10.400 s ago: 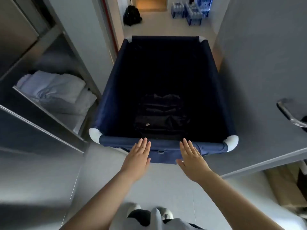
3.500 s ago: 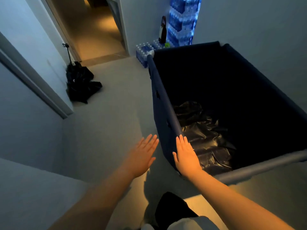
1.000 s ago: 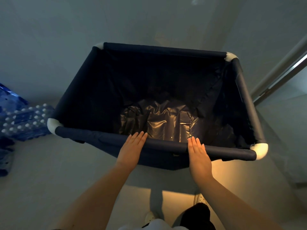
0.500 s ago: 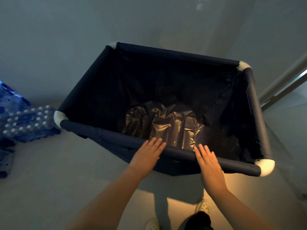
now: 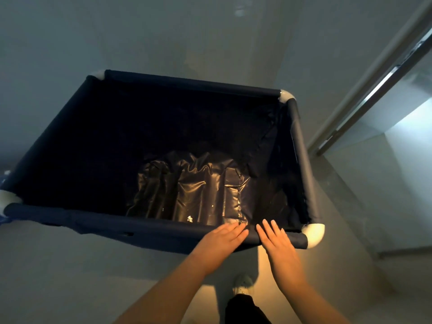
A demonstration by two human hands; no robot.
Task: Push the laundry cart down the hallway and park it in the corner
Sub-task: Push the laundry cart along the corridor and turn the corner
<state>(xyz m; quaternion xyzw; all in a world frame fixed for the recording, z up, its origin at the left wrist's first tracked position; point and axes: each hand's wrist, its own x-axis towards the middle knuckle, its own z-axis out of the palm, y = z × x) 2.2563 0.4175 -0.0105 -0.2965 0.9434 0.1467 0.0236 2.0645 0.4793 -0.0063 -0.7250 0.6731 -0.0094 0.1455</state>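
2 flat open palms, left hand (image 5: 222,239) and right hand (image 5: 278,242), slid toward the cart (image 5: 70,136) rail's right end, gripping nothing; nearly parked.

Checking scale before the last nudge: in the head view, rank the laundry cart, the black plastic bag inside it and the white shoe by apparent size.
1. laundry cart
2. black plastic bag
3. white shoe, mostly hidden by the leg
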